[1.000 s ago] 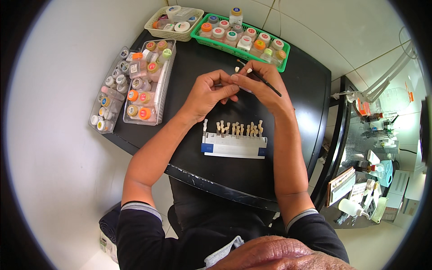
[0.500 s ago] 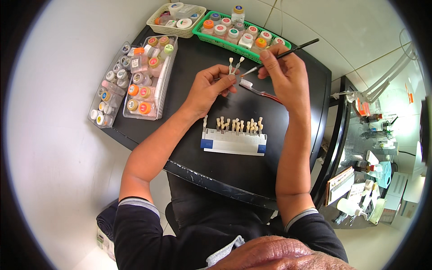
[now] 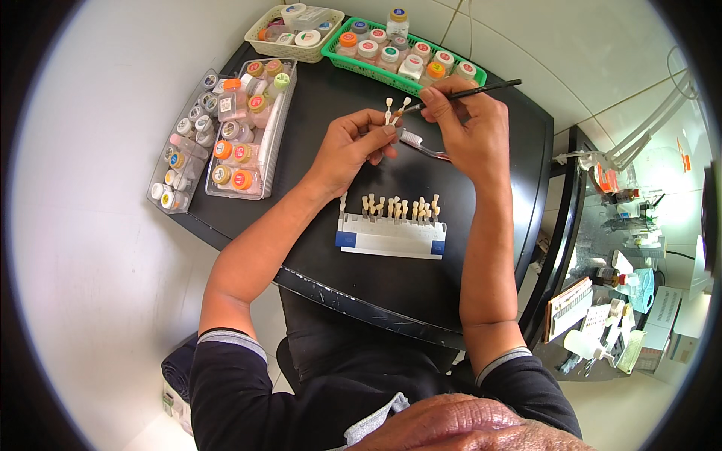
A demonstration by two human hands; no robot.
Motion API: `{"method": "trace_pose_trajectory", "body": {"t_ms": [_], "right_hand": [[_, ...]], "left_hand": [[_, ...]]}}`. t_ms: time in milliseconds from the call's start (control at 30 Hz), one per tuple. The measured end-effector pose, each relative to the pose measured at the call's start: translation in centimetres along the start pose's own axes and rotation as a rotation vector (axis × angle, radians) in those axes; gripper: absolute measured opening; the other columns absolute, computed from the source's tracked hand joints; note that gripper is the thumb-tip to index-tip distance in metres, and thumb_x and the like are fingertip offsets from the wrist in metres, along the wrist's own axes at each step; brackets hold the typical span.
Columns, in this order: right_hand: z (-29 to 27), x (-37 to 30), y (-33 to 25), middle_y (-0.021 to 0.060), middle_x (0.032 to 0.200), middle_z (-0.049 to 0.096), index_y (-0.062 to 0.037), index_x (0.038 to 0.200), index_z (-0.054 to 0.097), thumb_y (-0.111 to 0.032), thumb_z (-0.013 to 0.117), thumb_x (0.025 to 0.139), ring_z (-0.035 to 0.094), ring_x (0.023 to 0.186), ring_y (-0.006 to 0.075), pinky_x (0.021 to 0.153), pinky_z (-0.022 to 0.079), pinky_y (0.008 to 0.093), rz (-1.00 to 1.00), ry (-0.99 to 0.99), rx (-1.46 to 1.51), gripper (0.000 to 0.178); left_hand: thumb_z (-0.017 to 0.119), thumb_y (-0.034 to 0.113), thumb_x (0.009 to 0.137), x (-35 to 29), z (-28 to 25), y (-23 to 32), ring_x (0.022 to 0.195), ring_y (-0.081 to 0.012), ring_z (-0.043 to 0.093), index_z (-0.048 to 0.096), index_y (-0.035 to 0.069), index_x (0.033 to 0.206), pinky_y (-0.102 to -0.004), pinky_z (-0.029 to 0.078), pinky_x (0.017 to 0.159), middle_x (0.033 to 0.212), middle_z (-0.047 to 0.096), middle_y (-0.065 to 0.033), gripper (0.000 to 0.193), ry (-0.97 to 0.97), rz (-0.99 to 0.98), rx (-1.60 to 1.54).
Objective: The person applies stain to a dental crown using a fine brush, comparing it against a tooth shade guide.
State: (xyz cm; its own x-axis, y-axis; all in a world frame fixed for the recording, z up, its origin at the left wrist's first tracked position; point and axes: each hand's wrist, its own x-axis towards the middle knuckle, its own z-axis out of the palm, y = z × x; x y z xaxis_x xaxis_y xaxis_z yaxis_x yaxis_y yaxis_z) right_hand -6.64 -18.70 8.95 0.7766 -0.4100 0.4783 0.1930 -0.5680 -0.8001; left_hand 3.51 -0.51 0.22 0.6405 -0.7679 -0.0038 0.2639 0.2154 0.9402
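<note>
Pale shade tabs (image 3: 396, 107) pinched in left hand (image 3: 352, 146) fingers, right hand (image 3: 470, 131) fingers gripping brush (image 3: 466, 93) touching them.

Two small tooth-shade tabs (image 3: 396, 110) are pinched upright in the left hand (image 3: 353, 144), while a thin black brush (image 3: 462, 94) is held by the right hand (image 3: 468, 128), its tip laid against the tabs. A toothbrush (image 3: 421, 144) is seen between the hands, and a shade guide holder (image 3: 391, 233) is set on the black table (image 3: 301, 225) below
</note>
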Motion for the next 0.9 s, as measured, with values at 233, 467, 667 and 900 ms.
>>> {"method": "trace_pose_trajectory", "body": {"t_ms": [233, 467, 667, 900], "right_hand": [[-0.08, 0.14, 0.16, 0.0081, 0.077, 0.079, -0.0002, 0.101, 0.081, -0.023, 0.082, 0.103, 0.077, 0.071, 0.0128, 0.065, 0.056, 0.0272, -0.025, 0.1, -0.076, 0.023], [-0.13, 0.05, 0.19, 0.0099, 0.079, 0.08, 0.0009, 0.102, 0.08, -0.021, 0.083, 0.102, 0.079, 0.074, 0.0154, 0.066, 0.058, 0.0278, -0.012, 0.094, -0.012, 0.022], [-0.1, 0.12, -0.12, 0.0114, 0.082, 0.081, 0.0008, 0.102, 0.08, -0.022, 0.084, 0.101, 0.079, 0.074, 0.016, 0.066, 0.059, 0.0284, 0.005, 0.077, -0.06, 0.023], [0.06, -0.01, 0.28, 0.0087, 0.079, 0.08, 0.0024, 0.102, 0.08, -0.024, 0.08, 0.105, 0.079, 0.076, 0.0117, 0.065, 0.054, 0.0252, -0.005, 0.102, -0.067, 0.027]], "left_hand": [[0.073, 0.015, 0.107, -0.05, -0.05, 0.3, 0.074, -0.0054, 0.068, 0.074, -0.001, 0.123, -0.017, 0.046, 0.058, 0.095, 0.074, -0.0032, 0.023, 0.025, -0.13, -0.156], [0.071, 0.012, 0.106, 0.04, -0.45, 0.26, 0.07, -0.0053, 0.067, 0.074, -0.005, 0.12, -0.0153, 0.043, 0.053, 0.094, 0.073, -0.0064, 0.022, -0.051, -0.187, -0.371], [0.071, 0.011, 0.106, 0.03, -0.26, 0.37, 0.068, -0.0048, 0.065, 0.073, -0.004, 0.12, -0.0141, 0.041, 0.051, 0.092, 0.073, -0.006, 0.021, -0.021, -0.188, -0.333], [0.074, 0.014, 0.106, -0.05, -0.31, 0.24, 0.07, -0.0054, 0.065, 0.075, -0.003, 0.117, -0.0166, 0.043, 0.054, 0.093, 0.073, -0.0058, 0.019, -0.044, -0.178, -0.284]]}}
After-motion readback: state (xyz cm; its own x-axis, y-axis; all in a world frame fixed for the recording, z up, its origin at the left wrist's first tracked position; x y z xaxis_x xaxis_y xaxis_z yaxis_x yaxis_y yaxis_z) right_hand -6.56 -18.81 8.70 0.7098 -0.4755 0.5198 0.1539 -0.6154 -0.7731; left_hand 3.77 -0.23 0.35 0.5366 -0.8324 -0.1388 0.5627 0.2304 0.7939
